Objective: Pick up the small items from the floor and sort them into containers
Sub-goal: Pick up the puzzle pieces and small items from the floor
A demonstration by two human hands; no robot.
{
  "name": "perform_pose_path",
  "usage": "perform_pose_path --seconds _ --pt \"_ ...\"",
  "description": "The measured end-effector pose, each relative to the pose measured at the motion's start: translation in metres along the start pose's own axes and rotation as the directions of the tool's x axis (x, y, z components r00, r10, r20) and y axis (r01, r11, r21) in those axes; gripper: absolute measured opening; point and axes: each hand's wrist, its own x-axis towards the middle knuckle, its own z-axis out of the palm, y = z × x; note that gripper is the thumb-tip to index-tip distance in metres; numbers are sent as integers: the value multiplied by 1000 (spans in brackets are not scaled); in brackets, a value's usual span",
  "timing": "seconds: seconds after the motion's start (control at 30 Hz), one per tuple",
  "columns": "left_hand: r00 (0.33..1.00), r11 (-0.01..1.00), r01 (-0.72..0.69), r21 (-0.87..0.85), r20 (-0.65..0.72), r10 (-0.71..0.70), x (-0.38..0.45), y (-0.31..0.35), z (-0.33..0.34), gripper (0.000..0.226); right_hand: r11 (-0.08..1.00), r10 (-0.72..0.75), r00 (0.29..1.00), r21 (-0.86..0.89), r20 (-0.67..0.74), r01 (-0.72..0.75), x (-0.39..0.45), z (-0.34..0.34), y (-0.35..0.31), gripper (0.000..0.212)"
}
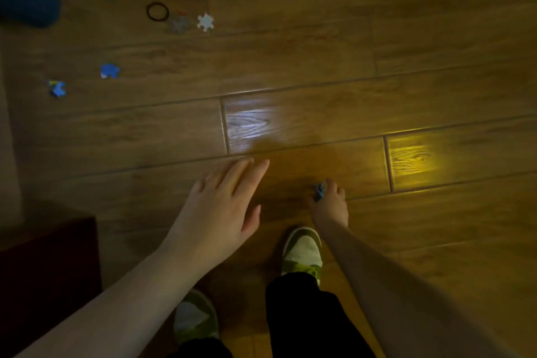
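Puzzle piece, blue, pinched in right hand fingertips beyond green-and-white shoe; left hand flat, fingers spread, empty, left of shoe; no legible writing

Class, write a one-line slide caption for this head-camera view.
Right hand pinches a blue puzzle piece at the wooden floor; left hand hovers open.
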Motion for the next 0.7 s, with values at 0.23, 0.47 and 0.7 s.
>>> perform_pose_path --seconds 0.23,0.47,0.7 --pt "998 998 65 -21 7 -65 -7 -31 19 69 994 104 986 -24 -133 -109 39 30 10 43" --pt "996 996 83 -29 -35 -84 -16 -34 -6 64 974 -68 997 -220 -32 59 21 16 -6 28" --pt "988 988 131 -84 -70 -137 -35 -4 -62 62 959 -189 982 216 -2 185 -74 -43 -65 18"
